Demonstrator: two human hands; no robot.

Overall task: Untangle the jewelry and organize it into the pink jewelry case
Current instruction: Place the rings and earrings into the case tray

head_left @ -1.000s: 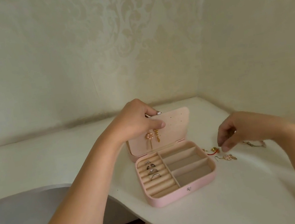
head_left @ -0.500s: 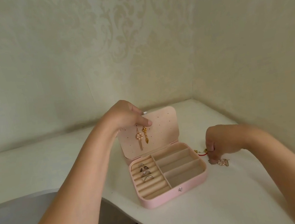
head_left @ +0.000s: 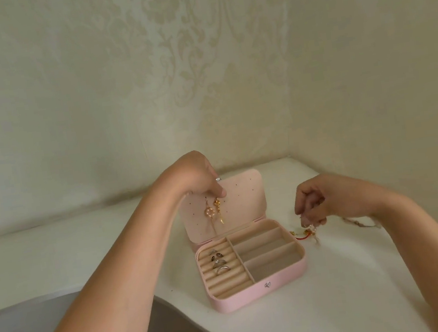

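We are bracing the open pink rectangular jewelry case [head_left: 239, 299] on the white tabletop [head_left: 342, 289], left hand [head_left: 195, 176] grip pinching its lid [head_left: 242, 202] upright so gold drop earrings [head_left: 209, 212] hang free. At its 3 o'clock, right hand [head_left: 329, 198] grip is pinching the gold-and-red tangle [head_left: 304, 234].

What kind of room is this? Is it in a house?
Probably a bedroom or dressing corner at home. The walls have soft patterned wallpaper, a curvy white table sits in the corner, and a pink jewelry case with rings lies open on it.
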